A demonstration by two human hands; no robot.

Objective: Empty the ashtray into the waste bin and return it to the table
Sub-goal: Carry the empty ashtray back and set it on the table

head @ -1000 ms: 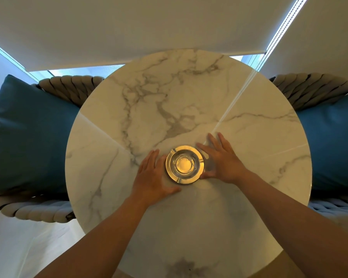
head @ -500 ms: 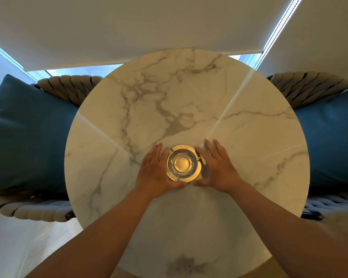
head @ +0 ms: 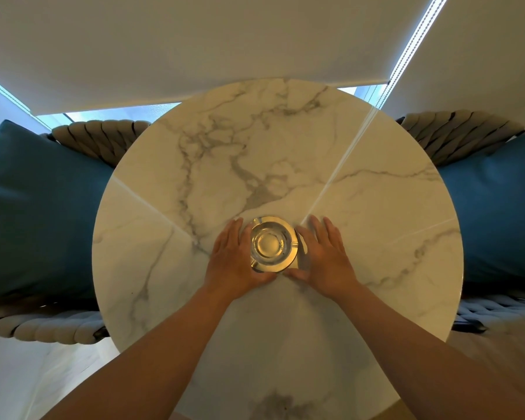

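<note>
Your left hand (head: 235, 262) and right hand (head: 328, 262) cup the round clear glass ashtray with the gold rim (head: 272, 244) from both sides, fingers flat, not really clamped yet. It sits near the middle of the round white marble table (head: 361, 183). Smooth glass on polished stone could slip out if you lift with palms only. The bowl looks empty as far as I can tell. No bin in view.

We've got the ashtray (head: 272, 244) near the middle of the round marble table (head: 361, 213): small, round, clear glass with a gold rim, upright, looks empty.
</note>
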